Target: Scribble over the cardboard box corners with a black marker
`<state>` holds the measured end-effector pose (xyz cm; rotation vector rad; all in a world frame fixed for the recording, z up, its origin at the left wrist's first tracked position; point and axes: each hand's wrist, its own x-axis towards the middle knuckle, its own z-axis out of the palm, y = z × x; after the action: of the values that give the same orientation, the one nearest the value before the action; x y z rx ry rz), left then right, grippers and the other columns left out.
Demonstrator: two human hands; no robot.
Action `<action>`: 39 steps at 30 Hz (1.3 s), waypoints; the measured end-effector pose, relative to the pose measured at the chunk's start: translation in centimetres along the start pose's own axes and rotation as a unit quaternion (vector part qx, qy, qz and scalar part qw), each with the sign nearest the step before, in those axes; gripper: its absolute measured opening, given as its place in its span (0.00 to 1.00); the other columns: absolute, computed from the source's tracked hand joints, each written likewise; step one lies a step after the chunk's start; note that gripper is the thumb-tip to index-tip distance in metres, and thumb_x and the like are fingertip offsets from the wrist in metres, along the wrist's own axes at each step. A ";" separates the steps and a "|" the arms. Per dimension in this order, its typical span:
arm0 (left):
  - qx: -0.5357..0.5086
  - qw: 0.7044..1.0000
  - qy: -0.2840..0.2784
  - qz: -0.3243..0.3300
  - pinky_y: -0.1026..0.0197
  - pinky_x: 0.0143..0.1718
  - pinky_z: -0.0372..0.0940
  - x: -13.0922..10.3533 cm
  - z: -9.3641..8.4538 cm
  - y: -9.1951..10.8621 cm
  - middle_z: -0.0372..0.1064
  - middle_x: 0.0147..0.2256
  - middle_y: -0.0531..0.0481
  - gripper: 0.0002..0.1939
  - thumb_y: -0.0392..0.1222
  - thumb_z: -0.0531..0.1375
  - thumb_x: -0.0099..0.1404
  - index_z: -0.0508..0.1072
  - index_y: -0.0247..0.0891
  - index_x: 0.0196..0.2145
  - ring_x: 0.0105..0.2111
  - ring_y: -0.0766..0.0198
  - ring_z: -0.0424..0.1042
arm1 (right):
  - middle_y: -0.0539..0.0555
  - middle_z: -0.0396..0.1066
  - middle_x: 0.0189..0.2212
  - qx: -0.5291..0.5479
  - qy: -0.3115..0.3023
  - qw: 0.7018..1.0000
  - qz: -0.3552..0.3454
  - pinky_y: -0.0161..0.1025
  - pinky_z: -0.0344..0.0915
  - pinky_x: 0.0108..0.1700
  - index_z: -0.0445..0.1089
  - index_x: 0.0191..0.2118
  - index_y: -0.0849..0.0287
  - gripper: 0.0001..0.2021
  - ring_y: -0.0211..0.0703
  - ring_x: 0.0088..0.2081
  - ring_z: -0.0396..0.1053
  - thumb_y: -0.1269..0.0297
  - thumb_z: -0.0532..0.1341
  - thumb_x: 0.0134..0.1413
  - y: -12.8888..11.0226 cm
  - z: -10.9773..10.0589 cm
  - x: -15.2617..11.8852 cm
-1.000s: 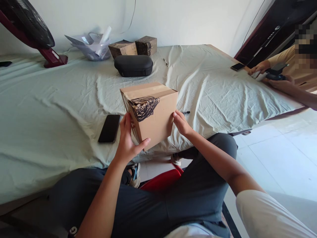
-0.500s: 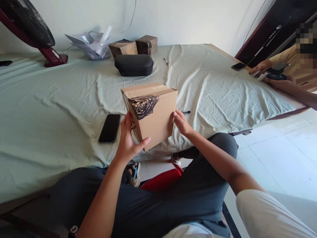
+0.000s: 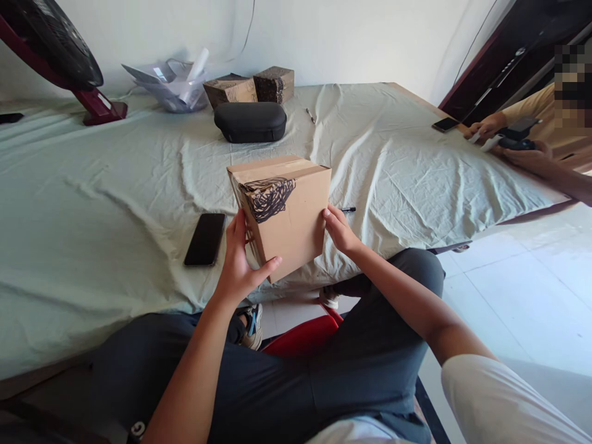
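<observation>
Between my hands is a brown cardboard box (image 3: 296, 222), tilted at the near edge of the cloth-covered table. Black scribbles cover its upper left corner, which looks crumpled. My left hand (image 3: 243, 259) grips the box's left side, thumb on the front face and fingers partly hidden along the side. At the right edge, my right hand (image 3: 340, 228) holds the box with its fingers mostly out of sight behind it. A black smartphone (image 3: 205, 239) lies left of the box. Just past my right hand a black pen (image 3: 348, 209) rests on the cloth.
A black zip case (image 3: 250, 122) stands behind the box, with two scribbled cardboard boxes (image 3: 274, 85) beyond it. Further left are a clear plastic basket (image 3: 178, 92) and a fan (image 3: 99, 110). Another person's hands (image 3: 527, 154) hold a dark device at the right, near a second phone (image 3: 445, 124).
</observation>
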<state>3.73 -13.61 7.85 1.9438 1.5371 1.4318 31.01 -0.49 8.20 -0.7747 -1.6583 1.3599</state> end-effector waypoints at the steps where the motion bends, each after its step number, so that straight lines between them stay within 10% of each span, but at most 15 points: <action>1: 0.000 1.000 -0.001 0.000 0.36 0.64 0.76 0.0 0.0 0.0 0.53 0.77 0.30 0.65 0.64 0.74 0.65 0.42 0.51 0.85 0.74 0.34 0.64 | 0.54 0.80 0.68 0.000 0.001 1.000 -0.001 0.63 0.62 0.82 0.78 0.69 0.45 0.36 0.63 0.79 0.66 0.27 0.58 0.71 0.0 0.0 0.0; 17: 0.032 0.999 0.033 0.001 0.31 0.67 0.73 -0.3 0.0 -0.1 0.53 0.75 0.31 0.66 0.66 0.75 0.62 0.45 0.52 0.85 0.71 0.34 0.65 | 0.53 0.80 0.68 0.008 -0.011 1.000 -0.009 0.60 0.58 0.83 0.80 0.66 0.46 0.35 0.61 0.77 0.67 0.27 0.60 0.71 -0.8 0.3 0.1; 25: 0.092 0.991 0.099 0.006 0.24 0.79 0.54 -0.3 -0.5 0.5 0.49 0.75 0.34 0.63 0.65 0.75 0.58 0.53 0.51 0.83 0.77 0.28 0.52 | 0.58 0.76 0.71 -0.118 -0.015 0.993 0.026 0.53 0.78 0.61 0.76 0.71 0.47 0.32 0.57 0.63 0.77 0.36 0.59 0.73 -0.8 -0.8 1.5; 32: 0.122 0.985 0.121 -0.004 0.23 0.80 0.53 -0.2 -0.7 1.1 0.48 0.75 0.36 0.64 0.62 0.76 0.55 0.54 0.53 0.83 0.76 0.27 0.50 | 0.66 0.73 0.73 -0.494 0.028 0.864 0.092 0.71 0.60 0.74 0.76 0.71 0.58 0.28 0.72 0.73 0.65 0.62 0.59 0.69 0.6 -4.9 3.1; 39: 0.131 0.983 0.128 0.003 0.22 0.79 0.50 0.0 -0.5 1.4 0.47 0.72 0.33 0.75 0.50 0.76 0.49 0.41 0.48 0.86 0.74 0.26 0.50 | 0.66 0.69 0.76 -0.574 -0.072 0.805 0.132 0.75 0.53 0.74 0.74 0.74 0.55 0.30 0.75 0.75 0.59 0.67 0.58 0.70 1.3 -4.1 2.6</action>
<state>4.11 -14.38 9.11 1.9664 1.9226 1.6036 33.35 3.89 7.77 -1.6442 -2.5498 0.4120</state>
